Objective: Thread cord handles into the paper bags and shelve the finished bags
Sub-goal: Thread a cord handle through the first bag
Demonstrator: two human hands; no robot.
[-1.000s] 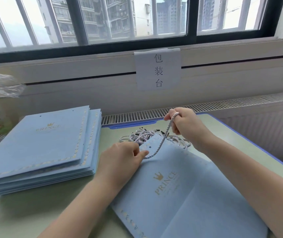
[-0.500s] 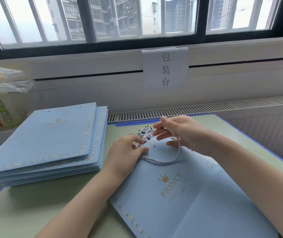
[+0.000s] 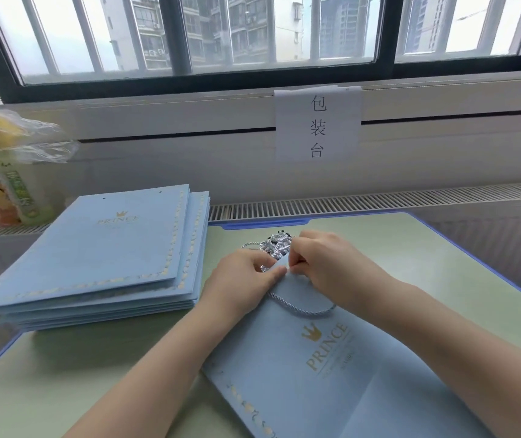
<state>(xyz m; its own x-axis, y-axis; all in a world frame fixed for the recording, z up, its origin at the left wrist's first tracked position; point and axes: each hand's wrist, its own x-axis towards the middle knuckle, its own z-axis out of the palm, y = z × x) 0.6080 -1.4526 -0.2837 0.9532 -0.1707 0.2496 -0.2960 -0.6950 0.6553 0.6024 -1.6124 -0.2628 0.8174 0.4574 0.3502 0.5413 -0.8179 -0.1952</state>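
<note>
The right hand (image 3: 328,267) has dropped from its raised pull; both hands' fingers are now pinching the cord handle (image 3: 300,308) at the paper bag (image 3: 332,368) top, left hand (image 3: 240,279) steadying, probably threading the second hole.

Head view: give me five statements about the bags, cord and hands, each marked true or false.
1. Both hands meet at the top edge of the flat blue bag. True.
2. A stack of blue bags lies beside the left hand. True.
3. The cord forms a loop on the bag's face. True.
4. The right hand rests idle off the table. False: its fingers pinch at the bag's edge.
5. The loose cords lie on top of the stack. False: they lie on the table behind the hands.
</note>
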